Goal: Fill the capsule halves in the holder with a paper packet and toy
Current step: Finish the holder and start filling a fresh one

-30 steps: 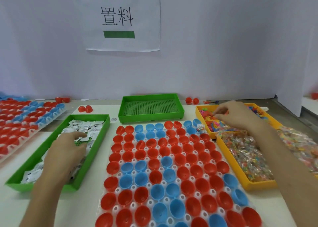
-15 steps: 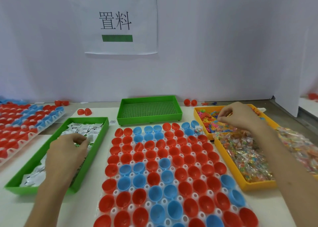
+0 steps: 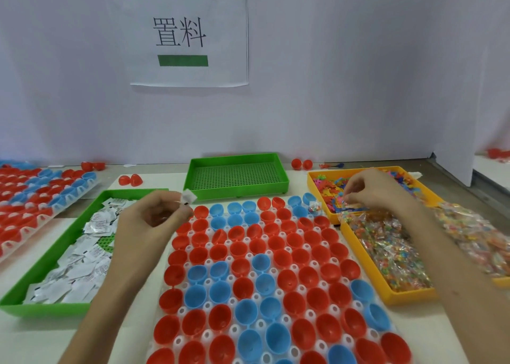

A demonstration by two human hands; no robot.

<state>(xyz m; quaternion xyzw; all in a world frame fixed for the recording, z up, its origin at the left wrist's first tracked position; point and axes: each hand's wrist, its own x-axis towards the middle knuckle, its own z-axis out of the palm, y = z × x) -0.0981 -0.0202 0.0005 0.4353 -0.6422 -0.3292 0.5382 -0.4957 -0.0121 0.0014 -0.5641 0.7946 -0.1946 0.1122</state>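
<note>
Pinching a small white paper packet [image 3: 189, 197], the left hand [image 3: 154, 220] hovers by the clear plastic holder's [image 3: 234, 329] far-left corner. The right hand [image 3: 378, 192] rummages in the yellow plastic toy tray [image 3: 313, 180], grip unclear. Next, I'd guess: drop the packet into an empty red capsule half [image 3: 201, 211].

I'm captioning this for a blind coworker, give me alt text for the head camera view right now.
A person's left hand pinches a white paper packet near a holder of open red and blue capsule halves, while the right hand reaches into a yellow tray of small toys. A green tray of packets sits at left.
</note>
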